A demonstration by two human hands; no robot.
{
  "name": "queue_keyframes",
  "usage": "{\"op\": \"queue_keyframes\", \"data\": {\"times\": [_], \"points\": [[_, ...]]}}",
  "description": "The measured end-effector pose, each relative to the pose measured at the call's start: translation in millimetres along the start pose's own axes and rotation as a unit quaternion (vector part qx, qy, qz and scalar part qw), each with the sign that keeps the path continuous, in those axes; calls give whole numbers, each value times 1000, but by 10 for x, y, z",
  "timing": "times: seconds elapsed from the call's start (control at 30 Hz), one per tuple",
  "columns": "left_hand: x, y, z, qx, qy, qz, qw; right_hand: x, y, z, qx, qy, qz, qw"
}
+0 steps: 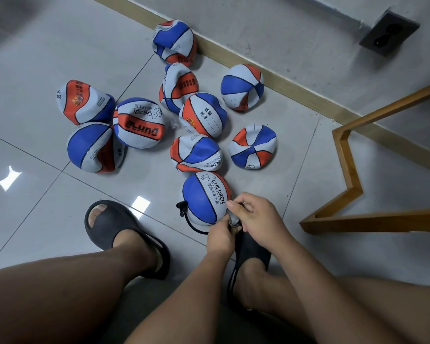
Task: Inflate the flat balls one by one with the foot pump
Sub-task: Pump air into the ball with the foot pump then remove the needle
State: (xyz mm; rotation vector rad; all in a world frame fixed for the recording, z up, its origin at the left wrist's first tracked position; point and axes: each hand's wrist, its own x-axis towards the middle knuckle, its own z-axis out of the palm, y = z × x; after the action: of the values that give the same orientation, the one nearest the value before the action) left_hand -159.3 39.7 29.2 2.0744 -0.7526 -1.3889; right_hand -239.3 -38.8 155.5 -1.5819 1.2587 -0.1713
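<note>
Bare legs (60, 289) foreground; left hand (220, 238) pinches small metal nozzle (232, 223), right hand (256, 214) grips round pebbled ball (204, 197); crumpled balls (199, 155) beyond.

Nearest ball (204, 198) lies on floor (47, 58), just ahead of right foot (253, 274). Other balls (140, 122) lie behind it, toward wall (308, 33). Wooden frame (348, 175) stands right.

Balls, total: 10
Balls in the loose group (202, 115) on the floor tiles (47, 58), all blue, white and orange: 9
Ball at the hands (205, 198): 1
Hands in view: 2, left hand (221, 235) and right hand (256, 214)
Black slide sandals (124, 234), one per foot: 2
Black hose (191, 220): 1
Wall socket (389, 33), dark plate: 1
Wooden frame (345, 170): 1
Bright light patches (10, 177) on the tiles: 2
</note>
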Motion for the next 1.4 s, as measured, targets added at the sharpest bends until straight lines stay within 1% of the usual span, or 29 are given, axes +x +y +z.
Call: {"op": "queue_keyframes", "data": {"times": [0.13, 0.2, 0.3, 0.43, 0.57, 0.67, 0.73, 0.83, 0.93, 1.03, 1.13, 1.27, 1.33, 1.4], "points": [[57, -98, 65, -8, -9, -7, 1000, 21, 417, 121, -10, 0, 42, 999], [109, -190, 123, 1, -16, 3, 1000, 36, 558, 176, -6, 4, 58, 998], [81, -170, 138, 37, -14, 19, 999, 38, 695, 251, -19, 21, 67, 997], [59, -156, 123, 31, -26, 7, 999, 92, 742, 253, -57, 18, 74, 995], [78, -105, 47, 12, -14, 0, 1000, 120, 391, 159, -18, 5, 46, 999], [94, -120, 26, 10, -4, -1, 1000, 117, 116, 64, 17, -31, 16, 999], [97, -132, 45, 29, 6, 8, 1000, 106, 89, 15, 60, -47, 10, 997], [96, -136, 57, 48, -5, 19, 999, 85, 208, 39, 89, -51, 20, 995], [107, -167, 58, 62, -7, 30, 998, 96, 443, 155, 87, -34, 51, 994], [113, -194, 68, 53, -10, 37, 998, 102, 655, 238, 65, -22, 81, 994], [127, -244, 129, 57, -17, 50, 997, 83, 738, 229, 64, -15, 96, 993], [159, -250, 145, 31, -10, 36, 999, 99, 636, 201, 91, -11, 114, 989], [175, -222, 102, 26, -4, 20, 999, 136, 460, 169, 137, -14, 98, 986], [209, -238, 87, 28, 0, 29, 999, 171, 264, 101, 187, -44, 77, 978]]}}
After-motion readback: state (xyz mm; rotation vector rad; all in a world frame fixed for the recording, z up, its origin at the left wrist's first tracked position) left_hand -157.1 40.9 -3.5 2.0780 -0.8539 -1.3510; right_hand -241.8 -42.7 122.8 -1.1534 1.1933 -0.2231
